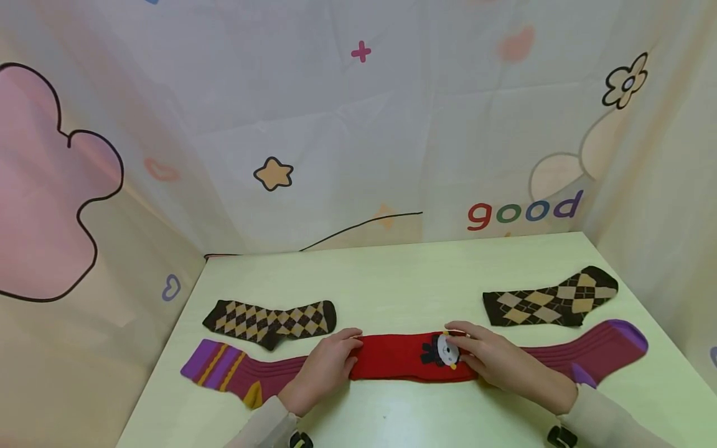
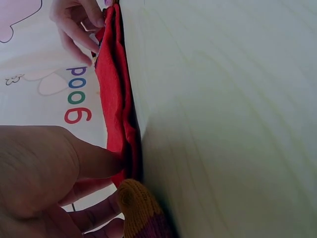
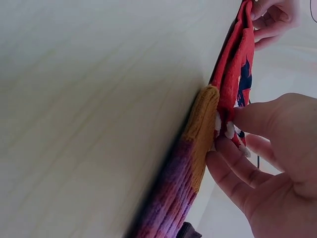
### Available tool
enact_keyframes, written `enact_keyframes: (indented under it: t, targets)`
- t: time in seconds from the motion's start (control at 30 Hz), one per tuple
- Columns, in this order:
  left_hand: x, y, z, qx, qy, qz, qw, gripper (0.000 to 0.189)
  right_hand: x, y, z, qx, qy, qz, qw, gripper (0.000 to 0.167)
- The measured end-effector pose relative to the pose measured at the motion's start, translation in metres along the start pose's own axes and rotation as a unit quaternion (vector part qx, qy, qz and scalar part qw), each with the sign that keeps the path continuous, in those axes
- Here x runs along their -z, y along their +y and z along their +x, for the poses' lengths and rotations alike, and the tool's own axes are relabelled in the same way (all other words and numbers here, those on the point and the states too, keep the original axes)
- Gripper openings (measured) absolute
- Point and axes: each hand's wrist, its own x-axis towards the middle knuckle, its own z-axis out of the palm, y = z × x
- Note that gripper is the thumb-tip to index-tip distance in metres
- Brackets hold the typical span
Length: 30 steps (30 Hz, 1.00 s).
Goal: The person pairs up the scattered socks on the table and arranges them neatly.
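Observation:
A red folded knit piece (image 1: 392, 358) with a bear figure (image 1: 447, 350) lies flat across the middle of the table. At its left end, my left hand (image 1: 330, 362) pinches the edge, thumb on the near side in the left wrist view. My right hand (image 1: 493, 358) pinches the right end beside the bear, fingertips against the layered cloth in the right wrist view. Next to the left hand lies a maroon sock (image 1: 274, 370) with purple and yellow stripes. Another maroon sock (image 1: 582, 351) with purple toe and heel extends from behind the right hand, which hides its near end.
Behind the left sock lies a brown-and-tan argyle sock (image 1: 274, 320); a similar argyle sock (image 1: 551, 298) lies at the back right. The pale table (image 1: 386, 280) ends at a printed curtain (image 1: 358, 143) behind and on both sides.

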Motion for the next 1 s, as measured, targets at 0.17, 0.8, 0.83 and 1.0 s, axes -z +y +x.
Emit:
enact_keyframes:
  t: [0.17, 0.8, 0.83, 1.0]
  targets:
    - [0.0001, -0.0007, 0.0006, 0.001, -0.006, -0.001, 1.0, 0.026, 0.0008, -0.0007, -0.0003, -0.005, -0.006, 0.003, 1.0, 0.034]
    - [-0.0002, -0.0032, 0.001, -0.001, -0.025, -0.004, 0.9997, 0.029, -0.0002, -0.0003, -0.0007, -0.002, -0.018, -0.015, 0.9997, 0.024]
    - [-0.0003, -0.0033, 0.001, -0.002, -0.024, -0.003, 0.9997, 0.029, -0.0002, -0.0003, -0.0008, -0.002, -0.017, -0.015, 0.9998, 0.024]
    - [-0.0008, -0.0037, 0.0008, -0.002, -0.027, -0.002, 0.9996, 0.029, -0.0003, -0.0003, -0.0016, -0.006, -0.019, -0.01, 0.9997, 0.024]
